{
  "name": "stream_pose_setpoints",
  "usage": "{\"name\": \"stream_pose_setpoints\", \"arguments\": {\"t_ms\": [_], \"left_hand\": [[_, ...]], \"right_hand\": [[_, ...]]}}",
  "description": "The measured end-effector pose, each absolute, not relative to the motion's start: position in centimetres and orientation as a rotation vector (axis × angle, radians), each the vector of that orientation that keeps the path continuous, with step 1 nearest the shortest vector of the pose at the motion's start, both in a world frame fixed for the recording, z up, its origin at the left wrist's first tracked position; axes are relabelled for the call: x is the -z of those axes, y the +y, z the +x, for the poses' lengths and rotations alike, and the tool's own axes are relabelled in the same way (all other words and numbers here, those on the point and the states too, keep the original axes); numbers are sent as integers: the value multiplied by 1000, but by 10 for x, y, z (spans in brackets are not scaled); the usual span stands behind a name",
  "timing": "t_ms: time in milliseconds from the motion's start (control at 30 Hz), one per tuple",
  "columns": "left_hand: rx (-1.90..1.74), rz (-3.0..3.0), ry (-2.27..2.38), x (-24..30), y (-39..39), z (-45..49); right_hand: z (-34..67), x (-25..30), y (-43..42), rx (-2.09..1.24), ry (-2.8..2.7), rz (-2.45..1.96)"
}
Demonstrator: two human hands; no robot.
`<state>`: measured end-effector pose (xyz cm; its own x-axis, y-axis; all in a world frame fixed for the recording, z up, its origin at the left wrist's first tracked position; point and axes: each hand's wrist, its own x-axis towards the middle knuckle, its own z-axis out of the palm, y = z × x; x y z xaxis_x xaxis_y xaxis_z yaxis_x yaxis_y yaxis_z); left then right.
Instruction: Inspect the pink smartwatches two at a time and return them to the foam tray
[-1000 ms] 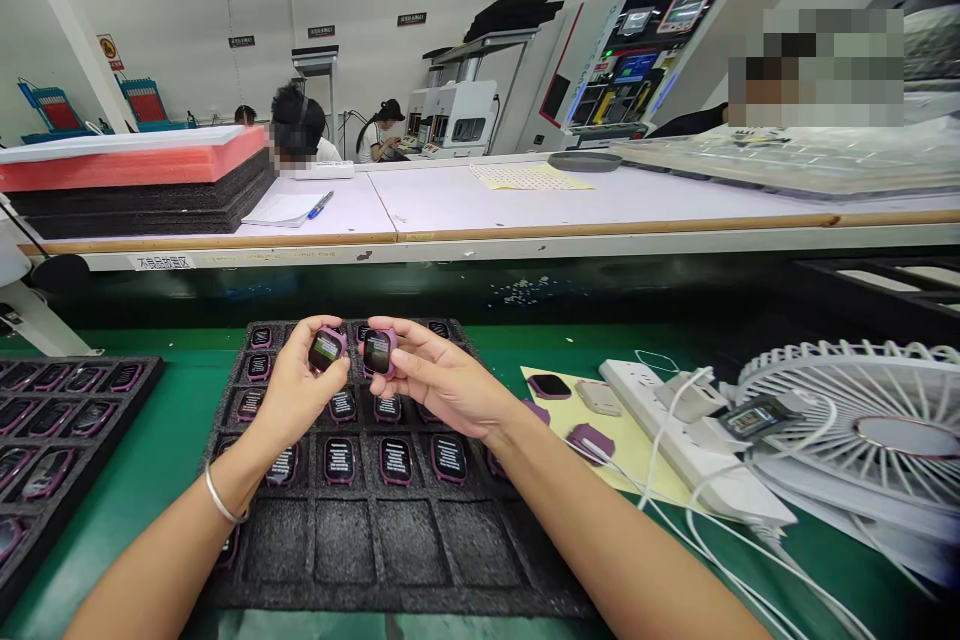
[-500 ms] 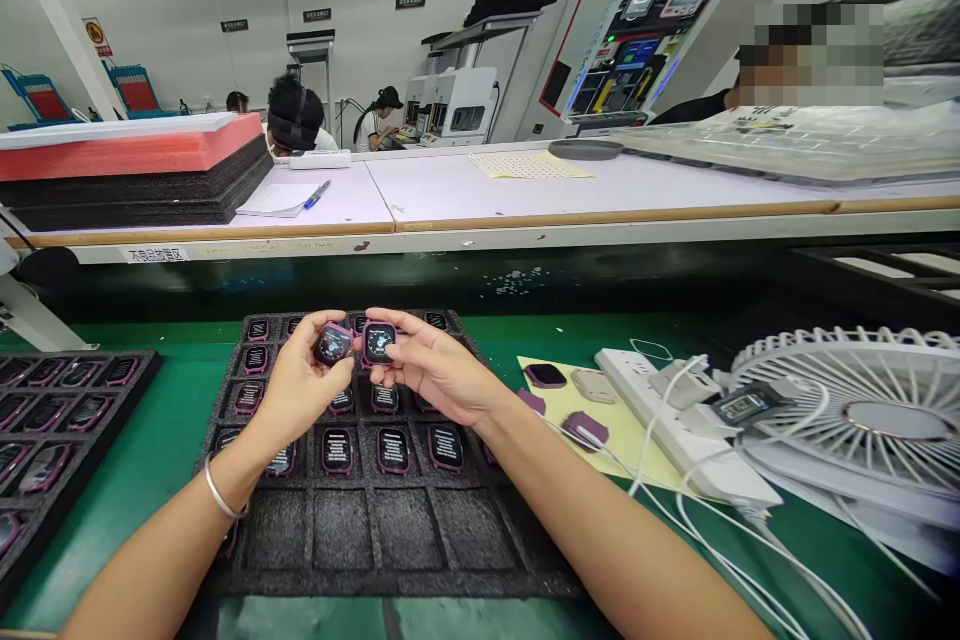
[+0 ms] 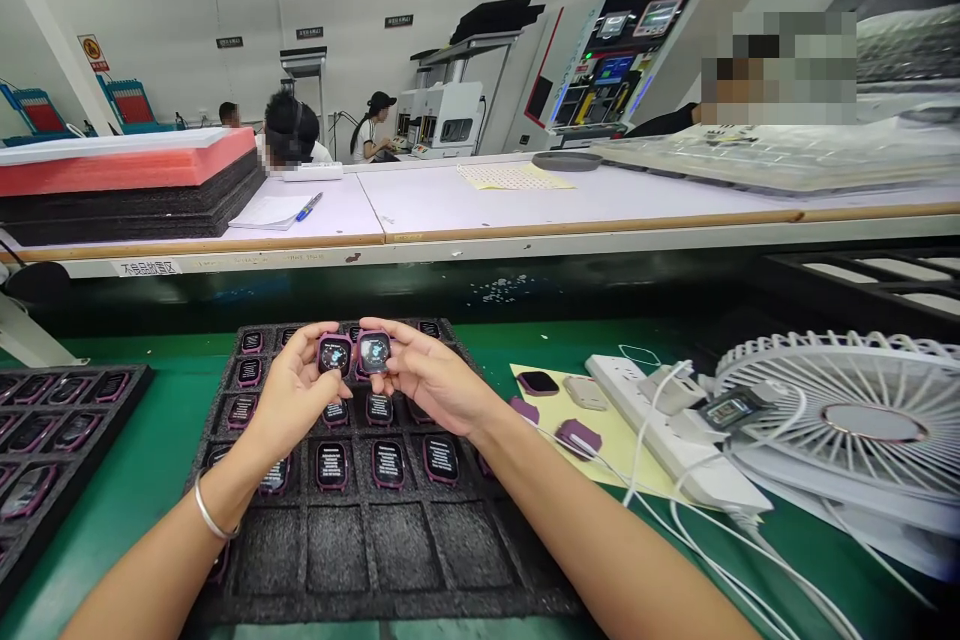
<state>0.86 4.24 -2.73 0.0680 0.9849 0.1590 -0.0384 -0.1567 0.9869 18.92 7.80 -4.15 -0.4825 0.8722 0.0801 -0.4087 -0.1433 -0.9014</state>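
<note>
Between the thumb and fingers of my left hand [image 3: 300,385] is a purple smartwatch body [image 3: 334,356] with a lit dial. My right hand [image 3: 427,370] pinches a second purple smartwatch body [image 3: 373,352], its face lit too. Both are held side by side, screens toward me, above a black foam tray [image 3: 330,545]. Several purple watch bodies, such as one watch [image 3: 388,464] showing white text, sit in the tray's compartments. The front row compartments in view are bare. My hands and forearms hide part of the tray.
Another foam tray [image 3: 105,430] of watches lies at left. On the right are yellow paper [image 3: 622,455] with several watch bodies, a power strip [image 3: 667,430] with white cables, and a fan [image 3: 862,420]. A raised shelf [image 3: 420,210] runs across the back, with co-workers beyond.
The left watch has turned more upright and faces me more squarely. The right watch has tilted slightly, with more glare on its screen. The whole view has shifted a little.
</note>
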Motion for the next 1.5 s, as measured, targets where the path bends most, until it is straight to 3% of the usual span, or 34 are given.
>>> {"name": "stream_pose_setpoints", "arguments": {"t_ms": [1500], "left_hand": [[-1321, 1291, 1012, 32, 47, 7]], "right_hand": [[189, 48, 78, -1756, -1276, -525]]}}
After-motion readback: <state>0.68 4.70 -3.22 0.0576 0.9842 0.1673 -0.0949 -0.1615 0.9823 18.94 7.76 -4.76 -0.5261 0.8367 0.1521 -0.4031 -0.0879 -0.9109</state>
